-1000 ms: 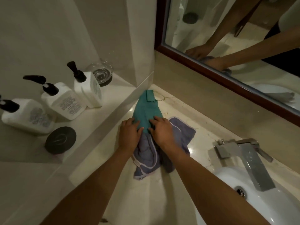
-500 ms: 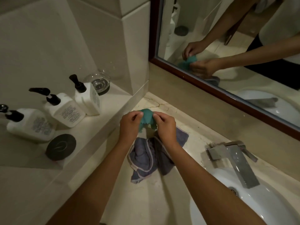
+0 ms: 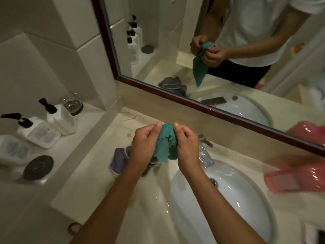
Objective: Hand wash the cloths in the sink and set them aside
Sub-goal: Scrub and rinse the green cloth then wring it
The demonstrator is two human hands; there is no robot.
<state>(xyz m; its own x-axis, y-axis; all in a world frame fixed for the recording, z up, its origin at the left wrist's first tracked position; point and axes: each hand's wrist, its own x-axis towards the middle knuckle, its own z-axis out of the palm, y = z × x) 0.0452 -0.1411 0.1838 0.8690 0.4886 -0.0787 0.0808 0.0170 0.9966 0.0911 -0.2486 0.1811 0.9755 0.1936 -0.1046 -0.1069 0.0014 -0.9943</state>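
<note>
- Teal cloth [image 3: 165,145]: pinched between left hand [image 3: 144,143] and right hand [image 3: 187,147], raised higher above the counter [image 3: 98,176] than before.
- Purple cloth [image 3: 119,159]: remained crumpled on the counter beside the sink [image 3: 237,194].

My hands hold a matt teal cloth [image 3: 166,143], nubbly, with a zigzag edge. Sink [image 3: 246,199]: glossy white ceramic. Countertop [image 3: 98,182]: polished stone. Tap [image 3: 204,148]: shiny metal.

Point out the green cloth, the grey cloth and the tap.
green cloth [image 3: 166,143]: head view, bunched middle between both hands.
grey cloth [image 3: 119,158]: head view, left fold on counter.
tap [image 3: 204,154]: head view, spout's top face.
</note>
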